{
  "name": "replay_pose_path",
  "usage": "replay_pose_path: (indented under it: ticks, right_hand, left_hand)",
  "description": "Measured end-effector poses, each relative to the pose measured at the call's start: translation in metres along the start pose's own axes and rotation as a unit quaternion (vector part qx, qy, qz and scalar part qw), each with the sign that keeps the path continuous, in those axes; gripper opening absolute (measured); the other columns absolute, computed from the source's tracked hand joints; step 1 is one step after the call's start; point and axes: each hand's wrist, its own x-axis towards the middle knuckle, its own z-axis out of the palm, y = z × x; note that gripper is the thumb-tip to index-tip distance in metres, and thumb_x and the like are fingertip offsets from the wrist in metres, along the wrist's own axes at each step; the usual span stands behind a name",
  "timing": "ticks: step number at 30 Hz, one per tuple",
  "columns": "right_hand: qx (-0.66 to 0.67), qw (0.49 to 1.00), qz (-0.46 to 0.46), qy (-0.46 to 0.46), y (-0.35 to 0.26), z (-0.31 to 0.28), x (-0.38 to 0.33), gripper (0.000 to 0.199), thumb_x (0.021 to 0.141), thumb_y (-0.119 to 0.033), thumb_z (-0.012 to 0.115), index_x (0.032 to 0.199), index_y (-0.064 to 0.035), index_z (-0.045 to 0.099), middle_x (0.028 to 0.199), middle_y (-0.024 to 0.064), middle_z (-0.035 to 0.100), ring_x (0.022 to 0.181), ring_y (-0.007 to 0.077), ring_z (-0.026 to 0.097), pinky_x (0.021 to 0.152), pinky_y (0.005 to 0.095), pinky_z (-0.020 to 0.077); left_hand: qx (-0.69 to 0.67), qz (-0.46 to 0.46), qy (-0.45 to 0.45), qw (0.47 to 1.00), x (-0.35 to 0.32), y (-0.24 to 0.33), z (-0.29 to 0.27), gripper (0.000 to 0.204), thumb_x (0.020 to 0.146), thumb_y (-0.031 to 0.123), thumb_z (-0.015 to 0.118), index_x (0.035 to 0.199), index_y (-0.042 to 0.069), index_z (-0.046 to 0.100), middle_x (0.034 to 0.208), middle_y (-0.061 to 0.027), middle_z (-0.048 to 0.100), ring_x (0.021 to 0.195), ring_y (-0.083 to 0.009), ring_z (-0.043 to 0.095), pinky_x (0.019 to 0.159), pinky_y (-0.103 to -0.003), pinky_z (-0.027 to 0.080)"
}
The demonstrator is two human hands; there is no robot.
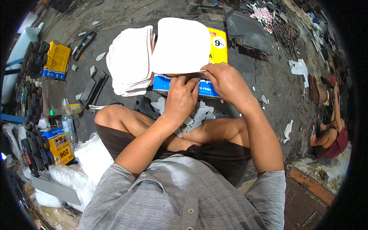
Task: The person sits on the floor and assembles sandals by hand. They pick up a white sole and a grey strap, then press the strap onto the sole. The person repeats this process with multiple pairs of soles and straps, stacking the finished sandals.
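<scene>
A large white sheet (182, 46) with rounded corners lies over a yellow and blue box (220, 50) in front of me. My right hand (227, 80) pinches the sheet's near right edge between thumb and fingers. Beside it, my left hand (179, 97) is closed at the near edge, its fingers bent over the box's blue side; what they grip is hidden. To the left is a stack of similar white sheets (130, 61). Below my hands, several small pale grey cut pieces (197, 117) are heaped by my crossed legs.
Dark shoe soles (83, 46) and offcuts lie on the floor at left. Bottles (69, 124), another yellow and blue box (58, 143) and white plastic bags (94, 153) stand nearer. Dark sheet material (249, 32) lies far right. Another person (331, 134) sits at the right.
</scene>
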Motion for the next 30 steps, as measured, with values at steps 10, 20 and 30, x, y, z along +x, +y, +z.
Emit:
replay_pose_path:
  ticks: [10,20,30]
  right_hand:
    - [-0.033,0.999,0.027,0.021,0.004,-0.02,0.015,0.02,0.098,-0.016,0.063,0.109,-0.0021,0.072,0.098,0.0235,0.072,0.093,0.0423,0.069,0.082,0.0494,0.0553]
    - [0.02,0.999,0.023,-0.007,0.001,-0.001,0.0,0.017,0.097,-0.015,0.061,0.105,-0.0028,0.07,0.097,0.023,0.072,0.092,0.0444,0.069,0.082,0.0532,0.0552]
    - [0.025,0.999,0.019,0.009,0.001,-0.003,0.003,0.019,0.098,-0.017,0.06,0.103,-0.0017,0.07,0.096,0.0245,0.072,0.093,0.0446,0.069,0.083,0.0535,0.0548]
  left_hand:
    - [-0.011,0.009,0.016,1.0,0.003,0.0,0.0,0.016,0.089,0.01,0.074,0.103,0.003,0.078,0.097,-0.0181,0.067,0.09,-0.0359,0.062,0.084,-0.045,0.052]
    - [0.0,0.001,0.007,1.0,0.003,0.0,0.0,0.016,0.089,0.012,0.075,0.102,0.005,0.079,0.096,-0.0185,0.069,0.088,-0.0372,0.063,0.082,-0.046,0.052]
    - [-0.005,-0.02,-0.005,1.0,0.002,0.0,0.002,0.016,0.09,0.013,0.074,0.103,0.005,0.079,0.097,-0.0183,0.069,0.09,-0.0369,0.063,0.083,-0.046,0.052]
